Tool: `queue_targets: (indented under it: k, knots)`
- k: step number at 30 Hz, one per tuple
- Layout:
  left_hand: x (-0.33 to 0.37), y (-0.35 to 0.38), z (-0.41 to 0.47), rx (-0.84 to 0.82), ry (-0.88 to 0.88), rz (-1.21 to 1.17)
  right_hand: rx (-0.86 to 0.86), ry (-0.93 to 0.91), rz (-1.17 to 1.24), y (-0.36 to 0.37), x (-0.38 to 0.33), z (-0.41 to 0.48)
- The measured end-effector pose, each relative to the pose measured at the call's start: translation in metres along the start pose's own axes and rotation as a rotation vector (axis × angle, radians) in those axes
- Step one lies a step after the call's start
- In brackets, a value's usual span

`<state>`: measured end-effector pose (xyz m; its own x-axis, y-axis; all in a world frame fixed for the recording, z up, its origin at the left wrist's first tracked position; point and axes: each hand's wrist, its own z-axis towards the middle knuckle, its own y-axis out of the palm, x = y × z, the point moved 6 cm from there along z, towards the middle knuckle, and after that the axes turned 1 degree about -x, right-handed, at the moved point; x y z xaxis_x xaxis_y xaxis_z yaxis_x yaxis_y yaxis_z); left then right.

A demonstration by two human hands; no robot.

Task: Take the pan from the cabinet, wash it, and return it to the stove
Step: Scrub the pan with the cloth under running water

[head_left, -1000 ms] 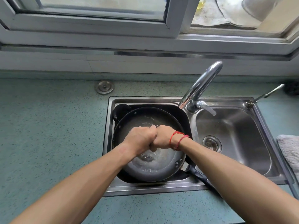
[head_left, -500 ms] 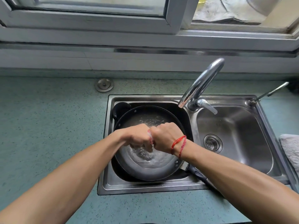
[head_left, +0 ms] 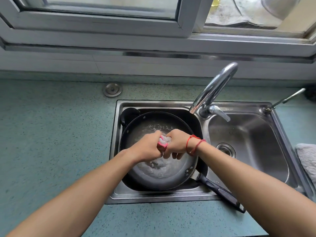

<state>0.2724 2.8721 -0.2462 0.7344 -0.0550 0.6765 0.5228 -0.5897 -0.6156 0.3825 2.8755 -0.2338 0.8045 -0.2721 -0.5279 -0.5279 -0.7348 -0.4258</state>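
Observation:
A dark round pan (head_left: 171, 178) lies in the left basin of a steel double sink (head_left: 153, 196), with water and foam in its bottom. Its black handle (head_left: 220, 192) sticks out over the sink's front rim to the right. Above the pan, my left hand (head_left: 147, 147) and my right hand (head_left: 177, 144) meet, both gripping a pink and white cloth (head_left: 162, 143) between them. Water drips from the cloth into the pan. A red string bracelet circles my right wrist.
A chrome faucet (head_left: 213, 89) arches over the divider, spout toward the left basin. The right basin (head_left: 248, 137) holds only its drain. A grey cloth (head_left: 307, 159) lies at the right edge. A round metal cap (head_left: 112, 89) sits in the teal counter. A window runs behind.
My hands have turned against each other over the pan, and the pink cloth now shows between them. The camera has shifted slightly.

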Motion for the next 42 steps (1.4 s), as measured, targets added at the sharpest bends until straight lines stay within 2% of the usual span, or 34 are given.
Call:
queue_targets:
  k: [4,6,10,14,17,19,22,25,27,30,32,34,36,38,42]
  knots:
    - [0.004,-0.003,-0.008,0.114,0.126,0.172,-0.222,-0.002,0.348,0.004,0.004,-0.004]
    - [0.012,-0.005,-0.012,0.149,0.188,0.273,-0.332,0.001,0.436,0.01,0.005,-0.005]
    - [0.03,-0.007,-0.019,0.195,0.348,0.512,-0.27,0.055,0.353,0.011,0.009,-0.001]
    - [0.038,0.003,-0.027,0.245,0.468,0.666,-0.376,0.102,0.235,0.018,0.008,-0.009]
    - [0.041,0.006,-0.029,0.308,0.49,0.747,-0.385,0.102,0.278,0.022,0.009,-0.009]
    - [0.038,0.004,-0.026,0.327,0.475,0.802,-0.305,0.083,0.232,0.021,0.006,-0.01]
    - [0.037,0.001,-0.017,0.26,0.417,0.806,-0.057,0.033,-0.02,0.014,-0.001,-0.003]
    - [0.046,-0.012,-0.009,0.17,0.27,0.831,0.169,-0.052,-0.33,0.007,-0.014,0.001]
    - [0.042,-0.018,-0.002,0.101,0.151,0.828,0.282,-0.112,-0.415,0.001,-0.022,-0.002]
    - [0.039,-0.029,0.002,0.089,0.083,0.726,0.425,-0.179,-0.478,-0.006,-0.032,-0.009]
    - [0.03,-0.035,0.006,0.013,0.024,0.575,0.477,-0.245,-0.553,-0.01,-0.039,-0.013]
    - [0.021,-0.036,0.007,-0.078,-0.043,0.334,0.497,-0.326,-0.668,-0.012,-0.046,-0.016]
    - [0.016,-0.031,0.004,-0.181,-0.136,-0.015,0.523,-0.424,-0.802,-0.014,-0.051,-0.019]
    - [0.014,-0.024,-0.005,-0.303,-0.221,-0.288,0.601,-0.542,-0.877,-0.014,-0.055,-0.024]
    - [0.016,-0.016,-0.014,-0.486,-0.282,-0.512,0.716,-0.684,-0.885,-0.017,-0.057,-0.032]
